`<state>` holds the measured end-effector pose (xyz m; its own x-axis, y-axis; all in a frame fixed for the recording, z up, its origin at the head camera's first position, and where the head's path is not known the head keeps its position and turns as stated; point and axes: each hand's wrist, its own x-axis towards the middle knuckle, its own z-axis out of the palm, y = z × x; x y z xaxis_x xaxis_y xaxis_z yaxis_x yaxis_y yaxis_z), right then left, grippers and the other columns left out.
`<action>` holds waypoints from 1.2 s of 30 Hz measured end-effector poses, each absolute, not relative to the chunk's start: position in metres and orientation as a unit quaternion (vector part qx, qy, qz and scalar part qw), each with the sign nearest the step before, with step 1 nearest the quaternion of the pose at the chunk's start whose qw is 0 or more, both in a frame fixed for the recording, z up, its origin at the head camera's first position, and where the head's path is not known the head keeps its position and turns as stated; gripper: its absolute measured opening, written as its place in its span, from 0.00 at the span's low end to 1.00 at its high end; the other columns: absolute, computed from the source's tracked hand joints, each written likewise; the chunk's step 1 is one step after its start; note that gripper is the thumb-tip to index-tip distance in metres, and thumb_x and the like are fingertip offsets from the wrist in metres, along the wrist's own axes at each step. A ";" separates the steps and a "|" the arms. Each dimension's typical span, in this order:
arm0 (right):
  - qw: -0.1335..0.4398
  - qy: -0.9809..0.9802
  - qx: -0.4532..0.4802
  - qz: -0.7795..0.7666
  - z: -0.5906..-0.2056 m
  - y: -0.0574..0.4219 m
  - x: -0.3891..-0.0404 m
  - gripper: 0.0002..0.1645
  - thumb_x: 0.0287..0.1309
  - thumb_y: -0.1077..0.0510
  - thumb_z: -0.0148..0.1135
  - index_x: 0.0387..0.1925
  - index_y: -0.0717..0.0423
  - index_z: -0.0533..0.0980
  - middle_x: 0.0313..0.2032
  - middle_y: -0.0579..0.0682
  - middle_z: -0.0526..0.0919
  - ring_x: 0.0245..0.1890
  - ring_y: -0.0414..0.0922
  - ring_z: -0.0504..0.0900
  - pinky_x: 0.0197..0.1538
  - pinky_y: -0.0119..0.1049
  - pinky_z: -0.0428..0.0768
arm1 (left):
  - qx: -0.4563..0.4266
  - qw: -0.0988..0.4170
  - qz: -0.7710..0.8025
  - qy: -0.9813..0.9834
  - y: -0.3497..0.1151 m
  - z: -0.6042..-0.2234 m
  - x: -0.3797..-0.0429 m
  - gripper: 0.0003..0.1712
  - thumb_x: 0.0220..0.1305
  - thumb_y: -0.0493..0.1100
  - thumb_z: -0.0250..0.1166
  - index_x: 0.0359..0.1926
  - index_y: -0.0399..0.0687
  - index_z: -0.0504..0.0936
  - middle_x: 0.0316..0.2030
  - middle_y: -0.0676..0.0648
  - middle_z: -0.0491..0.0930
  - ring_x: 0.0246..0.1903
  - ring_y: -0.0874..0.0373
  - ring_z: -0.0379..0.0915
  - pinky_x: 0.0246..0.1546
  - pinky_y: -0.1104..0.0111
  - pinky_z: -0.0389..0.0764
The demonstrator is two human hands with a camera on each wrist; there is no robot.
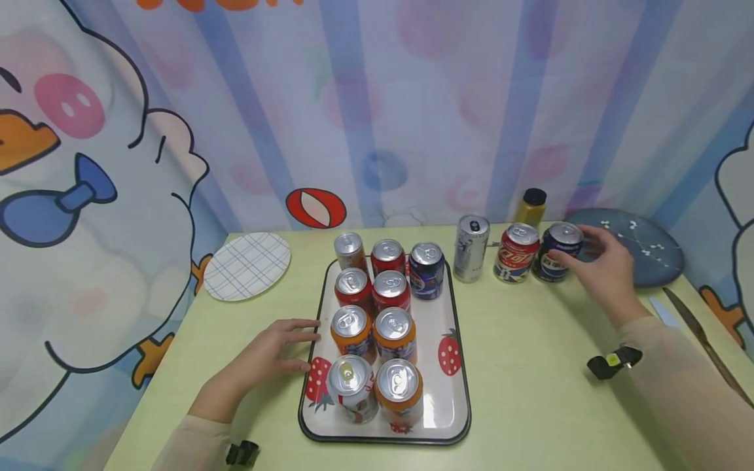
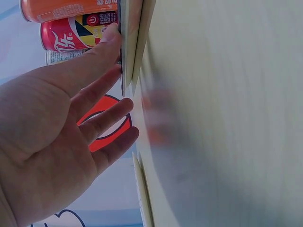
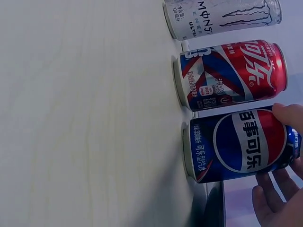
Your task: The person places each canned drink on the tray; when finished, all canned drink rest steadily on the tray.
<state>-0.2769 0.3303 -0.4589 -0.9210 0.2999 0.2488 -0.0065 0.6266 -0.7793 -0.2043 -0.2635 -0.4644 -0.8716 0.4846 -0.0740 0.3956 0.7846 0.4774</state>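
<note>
My right hand (image 1: 607, 269) grips a dark blue Pepsi can (image 1: 550, 267) near its top, thumb on one side and fingers on the other. The can stands upright at the back right. Beside it are a red cola can (image 3: 236, 75) and a tall white Monster can (image 1: 471, 252). With fingers spread and fairly straight, my left hand (image 1: 268, 350) touches the left edge of a strawberry-patterned tray (image 1: 442, 412). Several cans stand on that tray, among them orange cans (image 1: 396, 337), red cans (image 1: 391, 292) and a blue Pepsi can (image 1: 427, 271).
A white checked plate (image 1: 247, 267) lies at the back left. Behind the row of cans stands a yellow bottle (image 1: 531, 208) with a black cap. A dark blue plate (image 1: 654, 252) and a knife (image 1: 686, 311) are at the right. A printed curtain (image 1: 412, 118) hangs behind the table.
</note>
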 end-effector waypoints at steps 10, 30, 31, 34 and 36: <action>0.214 -0.874 -0.094 0.426 -0.460 0.312 -0.243 0.45 0.47 0.42 0.84 0.66 0.50 0.76 0.53 0.47 0.83 0.43 0.30 0.76 0.42 0.22 0.72 | 0.239 0.095 0.227 0.939 -0.263 -0.464 -0.204 0.31 0.56 0.47 0.79 0.62 0.50 0.84 0.71 0.46 0.74 0.71 0.39 0.65 0.71 0.39 0.68; 0.202 -0.838 0.134 0.489 -0.444 0.186 -0.212 0.41 0.40 0.59 0.87 0.59 0.53 0.80 0.53 0.48 0.86 0.52 0.31 0.79 0.60 0.31 0.75 | 0.237 0.093 0.226 0.940 -0.264 -0.464 -0.204 0.31 0.56 0.47 0.79 0.62 0.50 0.84 0.71 0.47 0.74 0.72 0.40 0.65 0.71 0.40 0.68; 0.196 -0.835 0.140 0.495 -0.445 0.181 -0.213 0.40 0.40 0.58 0.87 0.59 0.53 0.80 0.54 0.48 0.86 0.53 0.33 0.79 0.61 0.34 0.76 | 0.236 0.093 0.227 0.940 -0.263 -0.464 -0.204 0.31 0.56 0.47 0.79 0.62 0.50 0.84 0.71 0.47 0.74 0.72 0.40 0.65 0.72 0.40 0.68; 0.173 -0.831 0.147 0.508 -0.450 0.168 -0.218 0.40 0.41 0.57 0.87 0.59 0.51 0.79 0.55 0.48 0.86 0.54 0.40 0.81 0.63 0.43 0.77 | 0.233 0.096 0.232 0.940 -0.262 -0.463 -0.203 0.31 0.56 0.47 0.79 0.62 0.50 0.85 0.71 0.47 0.74 0.72 0.39 0.65 0.72 0.40 0.68; 0.158 -0.828 0.149 0.516 -0.453 0.161 -0.220 0.40 0.41 0.56 0.87 0.59 0.51 0.79 0.55 0.50 0.86 0.55 0.44 0.82 0.64 0.49 0.76 | 0.229 0.100 0.234 0.939 -0.262 -0.462 -0.202 0.31 0.56 0.47 0.79 0.62 0.50 0.85 0.71 0.46 0.74 0.72 0.39 0.65 0.71 0.39 0.68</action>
<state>-0.2201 0.1607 -0.4526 -0.9056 -0.0826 0.4160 -0.4098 0.4230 -0.8082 -0.2024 -0.2622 -0.4621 -0.8747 0.4780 -0.0805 0.3843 0.7850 0.4859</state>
